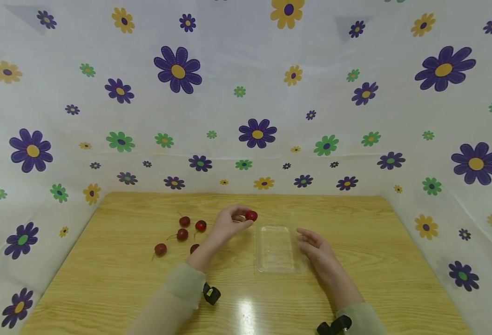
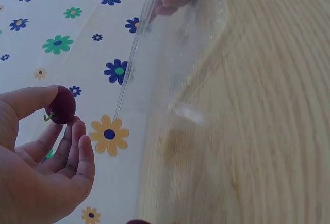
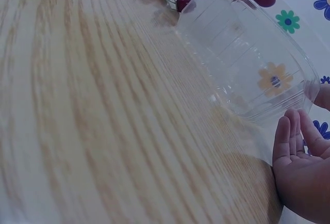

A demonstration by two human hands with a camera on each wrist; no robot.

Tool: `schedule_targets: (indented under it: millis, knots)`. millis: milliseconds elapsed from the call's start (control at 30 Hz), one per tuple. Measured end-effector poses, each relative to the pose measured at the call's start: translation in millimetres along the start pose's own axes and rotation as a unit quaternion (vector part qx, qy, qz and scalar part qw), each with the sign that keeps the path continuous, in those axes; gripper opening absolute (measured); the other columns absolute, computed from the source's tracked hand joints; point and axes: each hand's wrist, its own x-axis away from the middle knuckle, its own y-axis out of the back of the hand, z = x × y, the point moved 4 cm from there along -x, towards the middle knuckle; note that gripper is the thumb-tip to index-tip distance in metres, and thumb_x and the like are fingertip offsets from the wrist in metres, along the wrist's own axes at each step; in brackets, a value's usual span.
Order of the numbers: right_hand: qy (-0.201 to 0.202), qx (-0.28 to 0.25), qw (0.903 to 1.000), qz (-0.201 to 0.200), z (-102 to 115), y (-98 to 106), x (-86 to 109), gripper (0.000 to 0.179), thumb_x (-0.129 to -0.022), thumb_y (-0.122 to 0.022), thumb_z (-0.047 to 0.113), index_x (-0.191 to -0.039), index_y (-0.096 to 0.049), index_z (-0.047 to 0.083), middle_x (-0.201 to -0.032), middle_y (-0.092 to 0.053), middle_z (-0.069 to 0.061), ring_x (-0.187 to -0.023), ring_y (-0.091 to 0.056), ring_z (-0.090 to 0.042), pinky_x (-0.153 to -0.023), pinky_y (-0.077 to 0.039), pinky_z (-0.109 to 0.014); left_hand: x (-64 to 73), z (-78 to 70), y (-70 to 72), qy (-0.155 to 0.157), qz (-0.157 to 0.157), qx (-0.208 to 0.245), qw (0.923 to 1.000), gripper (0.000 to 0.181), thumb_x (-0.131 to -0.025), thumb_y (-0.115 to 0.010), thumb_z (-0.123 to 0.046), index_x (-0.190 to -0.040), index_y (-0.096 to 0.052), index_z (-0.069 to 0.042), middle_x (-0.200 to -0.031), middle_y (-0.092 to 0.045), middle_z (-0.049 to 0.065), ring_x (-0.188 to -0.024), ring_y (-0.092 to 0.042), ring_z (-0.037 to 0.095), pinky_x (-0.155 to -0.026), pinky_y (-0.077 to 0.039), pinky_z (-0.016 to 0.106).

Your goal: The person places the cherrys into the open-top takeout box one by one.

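Observation:
My left hand (image 1: 229,225) pinches a dark red cherry (image 1: 251,216) between thumb and fingertips, just above the far left corner of a clear plastic container (image 1: 259,251). In the left wrist view a short green stem shows on that cherry (image 2: 63,105); the other fingers curve loosely below it. The box sits open-topped on the table. At its right side is my right hand (image 1: 317,251), fingers relaxed and fairly straight. In the right wrist view those fingertips (image 3: 291,123) lie right by the container's end wall, and the thumb overlaps its rim.
Several cherries with stems (image 1: 182,234) lie loose on the wooden table (image 1: 354,232), left of the container; one is partly covered by the left forearm. A white flower-print cloth (image 1: 229,111) rises behind the table and along both sides.

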Motion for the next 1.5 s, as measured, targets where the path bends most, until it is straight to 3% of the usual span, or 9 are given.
schedule_targets:
  millis: [300, 500, 700, 933, 1233, 1500]
  knots:
    - [-0.008, 0.004, 1.0000, -0.002, 0.8, -0.4, 0.8, 0.048, -0.104, -0.059, 0.001, -0.151, -0.048, -0.006, -0.115, -0.062, 0.009, -0.104, -0.061, -0.003, -0.090, -0.053, -0.015, 3.1, -10.2, -19.6, -0.026, 0.023, -0.006, 0.9994, 0.032, -0.094, -0.081, -0.012, -0.124, -0.073, -0.006, -0.120, -0.075, 0.015, -0.105, -0.071, 0.027, -0.093, -0.062, 0.040]
    - [-0.006, 0.006, 1.0000, 0.000, 0.6, -0.4, 0.5, 0.050, -0.104, -0.058, -0.001, -0.152, -0.046, -0.008, -0.115, -0.060, 0.008, -0.105, -0.061, -0.003, -0.091, -0.053, -0.015, 4.1, -10.0, -32.2, -0.031, 0.047, -0.003, 0.9984, 0.033, -0.093, -0.082, -0.011, -0.125, -0.073, -0.005, -0.120, -0.074, 0.014, -0.104, -0.069, 0.024, -0.089, -0.062, 0.036]
    - [-0.008, 0.009, 0.9999, -0.009, -0.9, -1.6, -0.8, 0.051, -0.103, -0.058, -0.001, -0.152, -0.045, -0.009, -0.114, -0.060, 0.008, -0.103, -0.061, -0.002, -0.089, -0.053, -0.015, 6.3, -11.0, -44.9, -0.056, 0.067, -0.006, 0.9962, 0.034, -0.091, -0.082, -0.006, -0.124, -0.073, -0.003, -0.120, -0.075, 0.016, -0.101, -0.069, 0.021, -0.091, -0.063, 0.033]
    - [-0.004, 0.003, 0.9999, -0.014, -1.2, -1.5, -0.7, 0.048, -0.104, -0.056, -0.002, -0.150, -0.047, -0.009, -0.112, -0.061, 0.008, -0.098, -0.061, 0.000, -0.087, -0.053, -0.015, 9.1, -8.0, -55.6, -0.060, 0.075, -0.006, 0.9954, 0.035, -0.089, -0.083, -0.003, -0.122, -0.073, -0.004, -0.120, -0.075, 0.015, -0.098, -0.069, 0.017, -0.088, -0.061, 0.028]
    - [-0.012, 0.015, 0.9997, -0.013, -2.9, -2.0, -0.9, 0.053, -0.104, -0.059, 0.002, -0.153, -0.043, -0.010, -0.113, -0.060, 0.009, -0.100, -0.060, -0.001, -0.088, -0.052, -0.015, 12.9, -4.6, -63.8, -0.074, 0.070, -0.070, 0.9923, 0.037, -0.084, -0.086, 0.000, -0.119, -0.075, -0.007, -0.118, -0.076, 0.010, -0.101, -0.068, 0.021, -0.091, -0.057, 0.031]
    - [-0.010, 0.015, 0.9998, -0.005, -0.9, -2.3, 0.3, 0.054, -0.104, -0.059, 0.003, -0.154, -0.042, -0.010, -0.115, -0.060, 0.008, -0.102, -0.060, -0.001, -0.089, -0.052, -0.015, 17.7, -4.5, -69.3, -0.114, 0.067, -0.152, 0.9796, 0.036, -0.085, -0.087, -0.002, -0.117, -0.076, -0.009, -0.120, -0.075, 0.008, -0.101, -0.067, 0.021, -0.089, -0.057, 0.031]
